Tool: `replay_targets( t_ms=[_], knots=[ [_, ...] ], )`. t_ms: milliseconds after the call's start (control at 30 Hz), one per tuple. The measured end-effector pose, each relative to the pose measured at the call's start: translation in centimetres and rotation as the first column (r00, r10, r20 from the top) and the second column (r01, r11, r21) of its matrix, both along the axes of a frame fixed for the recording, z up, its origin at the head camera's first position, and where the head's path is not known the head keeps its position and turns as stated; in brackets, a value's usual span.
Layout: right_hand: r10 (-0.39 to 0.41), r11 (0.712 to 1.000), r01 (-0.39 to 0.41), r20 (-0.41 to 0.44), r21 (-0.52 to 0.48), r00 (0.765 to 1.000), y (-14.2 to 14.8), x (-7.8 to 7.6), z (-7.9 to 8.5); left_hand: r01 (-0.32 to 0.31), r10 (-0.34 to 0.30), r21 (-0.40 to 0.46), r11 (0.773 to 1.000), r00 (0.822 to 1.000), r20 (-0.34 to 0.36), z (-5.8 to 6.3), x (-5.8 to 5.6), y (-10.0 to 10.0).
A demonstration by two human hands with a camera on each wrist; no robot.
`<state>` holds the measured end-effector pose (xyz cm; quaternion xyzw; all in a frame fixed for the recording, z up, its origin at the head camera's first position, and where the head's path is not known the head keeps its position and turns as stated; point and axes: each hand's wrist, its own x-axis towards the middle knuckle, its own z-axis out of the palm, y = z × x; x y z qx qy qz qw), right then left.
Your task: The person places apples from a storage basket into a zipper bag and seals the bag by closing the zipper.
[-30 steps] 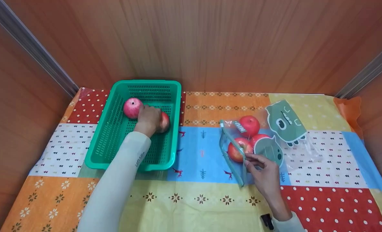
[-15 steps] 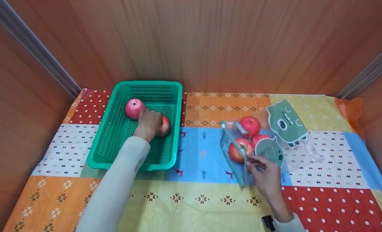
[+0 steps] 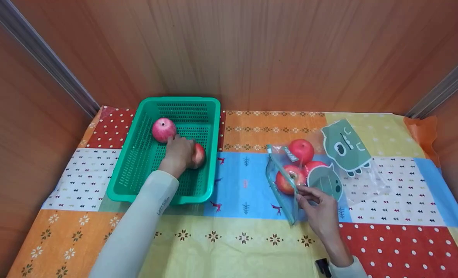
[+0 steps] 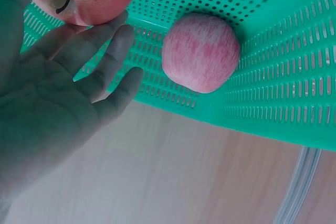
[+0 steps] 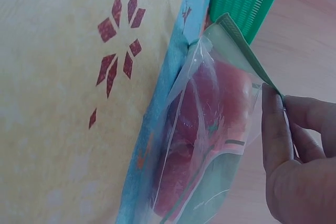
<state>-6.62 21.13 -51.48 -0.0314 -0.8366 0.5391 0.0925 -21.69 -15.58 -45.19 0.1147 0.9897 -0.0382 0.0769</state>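
L hand [image 3: 179, 153] + apple [image 3: 199, 155] shifted slightly twd person, in basket [image 3: 130, 170]. L fingers touching apple, clamp unclear; R hand [image 3: 321, 211] fingers pinching bag [image 3: 325, 181] lip. Risk: apple slips if L grip's loose; bag mouth collapses if R pinch eases.

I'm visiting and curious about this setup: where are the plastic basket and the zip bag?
Green plastic basket [image 3: 131, 166], head view: slotted left wall.
Clear zip bag [image 3: 323, 179], head view: lower green print.

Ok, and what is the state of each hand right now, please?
Left hand: closed, holding an apple inside the green basket.
Right hand: closed, pinching the clear bag at its green edge.
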Motion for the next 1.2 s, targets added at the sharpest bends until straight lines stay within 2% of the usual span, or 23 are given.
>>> replay_targets(
  t_ms=[267, 500, 700, 900, 1200],
  knots=[
    [0.0, 1.0, 0.0, 0.017, 0.001, 1.0, 0.1, 0.1, 0.0, 0.003, -0.002, -0.045, 0.999, 1.0, 0.029, 0.8, 0.8, 0.4],
    [-0.005, 1.0, 0.005, 0.032, 0.001, 0.999, 0.1, -0.1, 0.0, 0.003, 0.006, -0.099, 0.995, 0.996, 0.093, 1.2, 1.1, 0.6],
    [0.003, 1.0, -0.003, 0.032, -0.002, 0.999, 0.0, 0.0, 0.0, 0.031, -0.011, -0.128, 0.991, 0.987, 0.159, 1.5, 1.2, 0.4],
    [0.003, 1.0, -0.002, 0.031, -0.005, 1.0, 0.2, -0.1, -0.1, 0.024, -0.013, -0.052, 0.998, 0.978, 0.208, 1.5, 1.4, 0.1],
    [0.026, 1.0, -0.026, 0.02, -0.013, 0.999, 0.2, 0.0, -0.3, 0.014, -0.022, 0.048, 0.999, 0.983, 0.18, 1.5, 2.2, -0.3]
  ],
)
